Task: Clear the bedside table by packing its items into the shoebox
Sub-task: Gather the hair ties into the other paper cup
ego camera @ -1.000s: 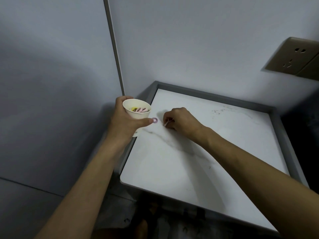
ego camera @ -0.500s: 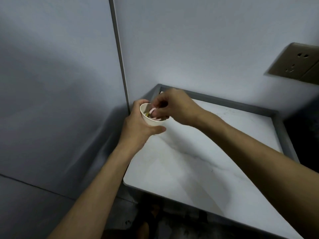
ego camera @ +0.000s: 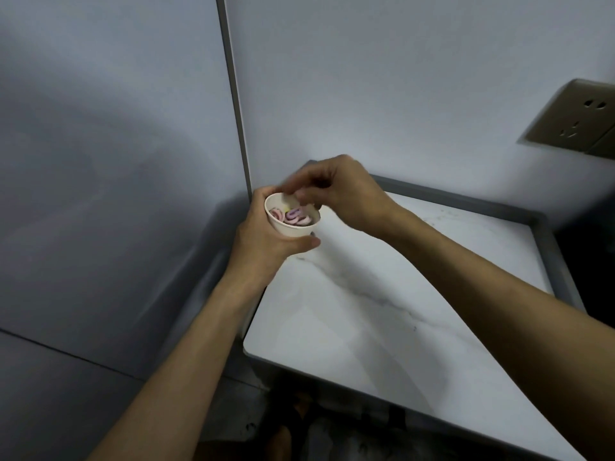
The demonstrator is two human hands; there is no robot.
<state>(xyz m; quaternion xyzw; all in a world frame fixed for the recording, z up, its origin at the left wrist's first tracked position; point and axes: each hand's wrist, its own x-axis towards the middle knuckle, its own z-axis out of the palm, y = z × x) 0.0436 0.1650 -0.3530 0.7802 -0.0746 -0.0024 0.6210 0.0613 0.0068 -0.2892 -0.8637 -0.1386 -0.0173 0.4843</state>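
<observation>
My left hand (ego camera: 263, 242) grips a small white paper cup (ego camera: 293, 228) over the back left corner of the white marble bedside table (ego camera: 382, 314). Several pink and purple rings (ego camera: 294, 216) lie inside the cup. My right hand (ego camera: 346, 194) hovers just above the cup's far rim with its fingertips curled together; they are blurred, and I cannot see whether they pinch anything. No shoebox is in view.
The table has a grey raised frame (ego camera: 466, 201) along its back and right sides and stands against a pale wall. A wall socket (ego camera: 579, 118) is at the upper right. A vertical grey strip (ego camera: 233, 94) runs down the wall at the left. Dark floor lies below the table's front edge.
My right hand left the tabletop, where it pinched something small, went to the cup, dipped its fingers in, and now sits above the rim. The left hand lifted the cup slightly.
</observation>
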